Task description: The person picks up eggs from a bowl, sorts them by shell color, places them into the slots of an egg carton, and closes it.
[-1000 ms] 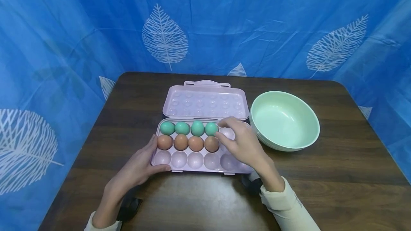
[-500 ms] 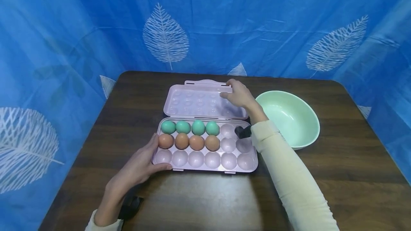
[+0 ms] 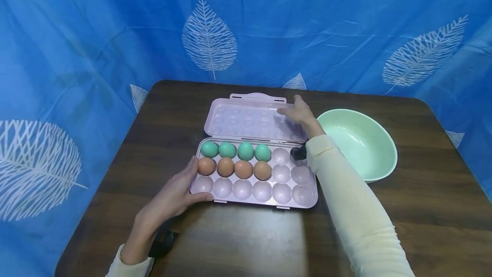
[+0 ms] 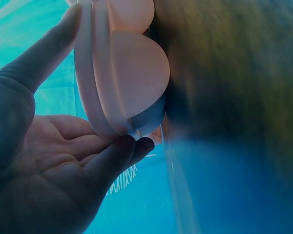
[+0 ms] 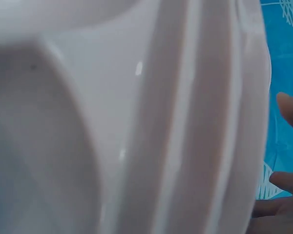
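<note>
In the head view a pale pink plastic egg box [image 3: 262, 203] lies with its lid [image 3: 242, 125] folded back. Several green eggs [image 3: 245, 151] fill the left of its far row, and several brown eggs [image 3: 244, 169] lie in the middle row. My left hand [image 3: 174, 193] grips the box's left end; in the left wrist view the box's edge [image 4: 102, 73] sits between thumb and fingers. Over the lid's right end is my right hand [image 3: 301, 113], thumb and fingers spread apart. The right wrist view has the box's pink rim [image 5: 180, 117] very close, with fingertips [image 5: 285, 181] beyond it.
A light green bowl [image 3: 357, 140] stands right of the box, partly hidden by my right forearm. The dark wooden table [image 3: 238, 243] ends at a blue curtain [image 3: 288, 33] with white leaf prints.
My right hand has moved from the green eggs back to the lid's right end. My left hand keeps its hold on the box. The head view has shifted slightly.
</note>
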`<move>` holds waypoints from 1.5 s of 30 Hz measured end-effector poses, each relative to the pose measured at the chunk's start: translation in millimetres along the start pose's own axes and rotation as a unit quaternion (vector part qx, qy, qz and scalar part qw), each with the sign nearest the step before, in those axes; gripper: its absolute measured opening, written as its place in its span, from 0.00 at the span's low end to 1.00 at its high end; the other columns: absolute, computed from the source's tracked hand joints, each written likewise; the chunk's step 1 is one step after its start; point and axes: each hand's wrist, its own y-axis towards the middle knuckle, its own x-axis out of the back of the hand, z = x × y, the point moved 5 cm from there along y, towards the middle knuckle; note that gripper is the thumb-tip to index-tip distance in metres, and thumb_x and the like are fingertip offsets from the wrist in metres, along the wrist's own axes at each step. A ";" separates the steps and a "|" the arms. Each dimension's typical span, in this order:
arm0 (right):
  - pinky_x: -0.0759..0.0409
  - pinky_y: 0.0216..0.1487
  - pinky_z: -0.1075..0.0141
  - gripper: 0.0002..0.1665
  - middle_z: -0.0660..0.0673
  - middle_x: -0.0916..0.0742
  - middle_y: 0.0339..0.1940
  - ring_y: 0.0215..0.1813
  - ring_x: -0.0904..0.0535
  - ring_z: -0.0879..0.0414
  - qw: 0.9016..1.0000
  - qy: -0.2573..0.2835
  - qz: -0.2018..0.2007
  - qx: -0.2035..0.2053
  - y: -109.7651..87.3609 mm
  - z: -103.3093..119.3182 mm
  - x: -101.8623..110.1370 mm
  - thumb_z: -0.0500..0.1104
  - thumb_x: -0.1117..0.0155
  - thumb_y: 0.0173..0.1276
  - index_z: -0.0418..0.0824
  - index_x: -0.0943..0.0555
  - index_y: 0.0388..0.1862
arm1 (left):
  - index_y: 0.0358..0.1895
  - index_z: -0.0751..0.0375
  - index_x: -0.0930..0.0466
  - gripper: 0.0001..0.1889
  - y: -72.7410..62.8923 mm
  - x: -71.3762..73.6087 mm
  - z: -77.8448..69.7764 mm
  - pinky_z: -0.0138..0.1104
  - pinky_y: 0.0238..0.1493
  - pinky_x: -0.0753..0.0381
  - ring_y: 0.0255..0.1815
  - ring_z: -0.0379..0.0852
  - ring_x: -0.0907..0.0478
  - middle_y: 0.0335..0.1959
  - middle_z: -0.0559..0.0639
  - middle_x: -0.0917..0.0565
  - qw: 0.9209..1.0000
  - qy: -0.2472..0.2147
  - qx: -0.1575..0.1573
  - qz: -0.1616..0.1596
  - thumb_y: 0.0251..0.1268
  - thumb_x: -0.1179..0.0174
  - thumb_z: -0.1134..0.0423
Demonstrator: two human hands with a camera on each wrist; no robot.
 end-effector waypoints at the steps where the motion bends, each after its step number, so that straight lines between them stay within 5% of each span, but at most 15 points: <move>1: 0.46 0.74 0.46 0.53 0.28 0.41 0.76 0.76 0.46 0.34 1.000 0.000 -0.005 -0.004 -1.2 -0.7 1.5 0.51 0.37 0.68 0.33 0.56 0.79 | 0.77 0.71 0.57 0.59 0.4 -0.2 -0.7 0.55 0.70 0.43 0.76 0.63 0.48 0.78 0.67 0.53 1.000 -0.002 0.004 0.003 0.53 0.28 0.45; 8: 0.40 0.72 0.49 0.39 0.31 0.31 0.72 0.72 0.37 0.37 0.993 0.046 -0.099 0.036 -8.0 5.9 17.2 0.47 0.40 0.70 0.32 0.40 0.74 | 0.77 0.72 0.57 0.59 1.3 -0.4 -2.5 0.55 0.70 0.43 0.76 0.64 0.49 0.77 0.69 0.53 1.000 0.002 0.005 0.004 0.53 0.27 0.45; 15: 0.37 0.70 0.54 0.29 0.34 0.27 0.67 0.70 0.34 0.43 0.968 0.122 -0.186 0.121 -31.2 22.1 37.9 0.41 0.38 0.69 0.33 0.30 0.66 | 0.78 0.71 0.58 0.60 0.0 0.4 -1.7 0.55 0.70 0.43 0.76 0.64 0.49 0.78 0.68 0.53 1.000 -0.007 0.010 0.005 0.53 0.28 0.44; 19: 0.30 0.63 0.61 0.23 0.36 0.23 0.57 0.59 0.28 0.49 0.927 0.176 -0.259 0.207 -61.9 31.5 49.0 0.39 0.35 0.68 0.33 0.24 0.60 | 0.77 0.73 0.57 0.60 -3.0 1.2 -0.5 0.56 0.70 0.43 0.75 0.66 0.49 0.77 0.71 0.53 1.000 0.001 0.024 0.008 0.53 0.29 0.42; 24: 0.27 0.46 0.69 0.21 0.43 0.20 0.42 0.44 0.25 0.56 0.845 0.272 -0.325 0.325 -110.5 32.4 58.4 0.37 0.33 0.67 0.32 0.23 0.56 | 0.77 0.72 0.56 0.60 -3.6 2.1 -1.0 0.57 0.69 0.43 0.75 0.67 0.49 0.77 0.70 0.52 1.000 0.006 0.029 0.003 0.54 0.29 0.41; 26: 0.28 0.43 0.69 0.21 0.47 0.20 0.39 0.41 0.26 0.57 0.831 0.276 -0.327 0.354 -128.1 31.3 58.5 0.36 0.33 0.67 0.31 0.23 0.57 | 0.77 0.72 0.56 0.59 -3.0 2.1 -1.5 0.57 0.69 0.42 0.75 0.67 0.49 0.77 0.70 0.52 1.000 0.009 0.025 -0.004 0.54 0.29 0.42; 28: 0.29 0.45 0.68 0.19 0.48 0.19 0.40 0.42 0.24 0.57 0.838 0.270 -0.308 0.361 -142.2 30.1 56.1 0.35 0.33 0.67 0.30 0.22 0.55 | 0.77 0.73 0.55 0.59 -2.5 2.1 -2.3 0.57 0.68 0.41 0.75 0.67 0.48 0.76 0.71 0.51 1.000 0.015 0.015 -0.012 0.54 0.29 0.43; 33: 0.28 0.52 0.69 0.14 0.44 0.14 0.43 0.48 0.22 0.58 0.895 0.189 -0.215 0.343 -170.9 20.4 45.4 0.35 0.30 0.63 0.33 0.16 0.48 | 0.76 0.76 0.55 0.58 -1.1 0.3 -4.8 0.57 0.68 0.39 0.73 0.68 0.44 0.75 0.75 0.49 0.999 0.030 -0.024 -0.032 0.56 0.29 0.44; 37: 0.30 0.60 0.66 0.22 0.43 0.15 0.53 0.58 0.23 0.53 0.920 0.086 -0.150 0.351 -193.5 4.5 32.0 0.38 0.24 0.57 0.38 0.16 0.52 | 0.76 0.73 0.53 0.55 -0.6 0.0 -5.9 0.56 0.65 0.34 0.70 0.67 0.37 0.72 0.74 0.40 0.997 0.026 -0.053 -0.050 0.56 0.28 0.47; 41: 0.35 0.68 0.53 0.35 0.43 0.21 0.65 0.69 0.31 0.47 0.923 -0.015 -0.105 0.371 -211.5 -10.1 8.9 0.52 0.21 0.55 0.40 0.20 0.59 | 0.69 0.66 0.36 0.43 -0.9 1.4 -2.8 0.53 0.56 0.24 0.57 0.56 0.23 0.57 0.63 0.21 0.997 -0.003 -0.055 -0.059 0.54 0.26 0.50; 43: 0.39 0.70 0.45 0.40 0.41 0.24 0.68 0.71 0.34 0.45 0.911 -0.069 -0.100 0.393 -218.1 -14.4 -3.4 0.61 0.24 0.56 0.40 0.22 0.61 | 0.64 0.62 0.31 0.38 -0.6 1.9 0.5 0.52 0.52 0.23 0.50 0.50 0.22 0.52 0.56 0.18 0.997 -0.034 -0.048 -0.050 0.53 0.25 0.50; 45: 0.42 0.70 0.40 0.43 0.39 0.25 0.69 0.72 0.35 0.43 0.897 -0.109 -0.104 0.415 -222.7 -16.4 -13.2 0.67 0.29 0.58 0.39 0.23 0.62 | 0.71 0.61 0.36 0.45 -0.2 3.3 4.0 0.55 0.59 0.28 0.58 0.53 0.26 0.62 0.59 0.24 0.997 -0.064 -0.035 -0.038 0.51 0.24 0.49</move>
